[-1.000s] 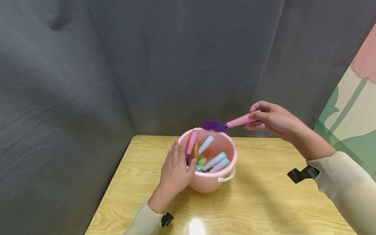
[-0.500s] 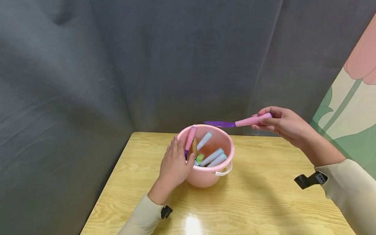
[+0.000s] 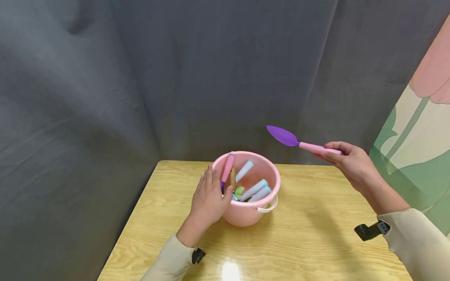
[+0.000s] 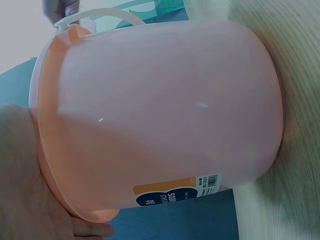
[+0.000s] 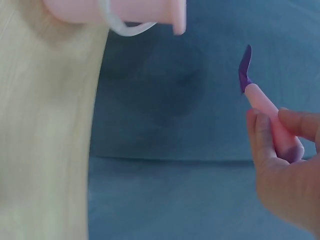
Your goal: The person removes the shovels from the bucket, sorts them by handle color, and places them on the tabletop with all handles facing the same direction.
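A person raises a toy trowel (image 3: 307, 147) in the right hand (image 3: 353, 162), its fingers and thumb pinching the pink handle near its end. The trowel is in midair – clear of the pink bucket (image 3: 240, 216) and to its upper right in the head view – with the purple blade (image 3: 284, 136) pointing left and slightly up.

The left hand (image 3: 210, 197) rests against the near left rim of the bucket, fingers extended along the edge and thumb apart. The bucket stands upright on a light wood-grain counter (image 3: 299, 234), its white carrying handle (image 3: 268, 208) hanging down on the right side; the left wrist view shows a printed label (image 4: 177, 192) on its wall.

Inside the bucket, a pink handle with a purple neck (image 3: 227, 169) leans at the left, next to a brown piece (image 3: 233, 177). One pale blue handle (image 3: 244, 171) tilts behind two more blue handles (image 3: 258, 191), which lie side by side near a green piece (image 3: 239, 191); the lower ends of most are hidden.

Both arms wear cream sleeves (image 3: 418, 238), with black straps (image 3: 370, 231) at the cuffs. A dark gray curtain (image 3: 225, 78) hangs behind the counter – a flower-patterned panel (image 3: 422, 136) is at right.
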`<state>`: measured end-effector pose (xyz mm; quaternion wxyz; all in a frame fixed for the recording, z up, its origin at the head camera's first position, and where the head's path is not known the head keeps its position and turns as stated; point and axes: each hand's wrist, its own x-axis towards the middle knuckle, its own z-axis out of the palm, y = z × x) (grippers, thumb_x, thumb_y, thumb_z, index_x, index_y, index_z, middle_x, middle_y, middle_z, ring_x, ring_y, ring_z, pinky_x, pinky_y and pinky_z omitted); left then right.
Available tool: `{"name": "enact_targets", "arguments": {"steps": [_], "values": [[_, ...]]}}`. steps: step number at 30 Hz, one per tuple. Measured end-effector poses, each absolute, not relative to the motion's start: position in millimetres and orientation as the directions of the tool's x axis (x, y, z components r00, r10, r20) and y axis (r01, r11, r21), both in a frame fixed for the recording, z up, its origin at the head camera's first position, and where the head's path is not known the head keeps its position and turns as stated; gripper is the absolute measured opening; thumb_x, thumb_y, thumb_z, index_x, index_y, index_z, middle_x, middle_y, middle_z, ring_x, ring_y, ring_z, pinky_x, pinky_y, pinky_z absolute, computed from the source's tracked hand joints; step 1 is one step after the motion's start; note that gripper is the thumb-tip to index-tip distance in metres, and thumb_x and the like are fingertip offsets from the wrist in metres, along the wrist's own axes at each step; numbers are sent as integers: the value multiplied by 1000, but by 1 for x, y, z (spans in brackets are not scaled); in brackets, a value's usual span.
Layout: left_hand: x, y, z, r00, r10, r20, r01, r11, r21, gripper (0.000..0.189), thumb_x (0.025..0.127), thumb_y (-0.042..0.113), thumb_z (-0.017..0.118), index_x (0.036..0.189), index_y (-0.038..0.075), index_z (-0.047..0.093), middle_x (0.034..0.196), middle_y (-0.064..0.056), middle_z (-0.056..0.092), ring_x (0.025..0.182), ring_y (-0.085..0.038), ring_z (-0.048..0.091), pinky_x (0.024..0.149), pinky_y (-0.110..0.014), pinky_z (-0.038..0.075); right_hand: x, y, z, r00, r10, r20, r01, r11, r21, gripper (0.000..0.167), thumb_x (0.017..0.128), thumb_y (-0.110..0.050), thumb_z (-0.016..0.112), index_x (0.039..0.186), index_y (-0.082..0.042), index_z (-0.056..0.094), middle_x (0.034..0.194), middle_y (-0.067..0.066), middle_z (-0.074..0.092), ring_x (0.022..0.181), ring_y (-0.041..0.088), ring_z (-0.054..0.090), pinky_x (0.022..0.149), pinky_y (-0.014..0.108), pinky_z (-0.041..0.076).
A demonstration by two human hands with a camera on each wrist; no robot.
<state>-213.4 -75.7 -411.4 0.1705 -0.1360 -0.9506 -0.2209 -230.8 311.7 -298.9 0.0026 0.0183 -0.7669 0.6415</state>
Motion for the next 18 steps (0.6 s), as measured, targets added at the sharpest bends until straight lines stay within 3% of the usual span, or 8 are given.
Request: {"name": "enact_targets", "arguments": {"steps": [5,14,18], "values": [[-212,-76,-412,-901,185,393,339,865,370,73,100,47,48,151,-5,38,161,-29,29,148,-41,34,121,-52,28,-231,329,-322,-1000,-21,22,-23,61,-998,47,96,-21,70,135,-5,50,102,-11,76,97,0,72,83,10,52],[-207,-76,-411,-903,192,385,343,861,375,74,100,46,49,153,-4,36,162,-27,27,150,-38,29,122,-52,26,-234,357,-364,-1000,21,-7,4,-130,-991,23,95,-12,69,115,-19,63,103,-11,73,96,1,72,83,10,52],[-203,-77,-412,-905,189,381,339,861,379,74,100,46,50,154,-2,35,162,-25,27,151,-37,28,122,-52,25,-236,366,-379,-1000,25,5,-10,-199,-980,19,96,-5,67,109,-19,69,102,-7,74,94,5,73,83,14,55]]}}
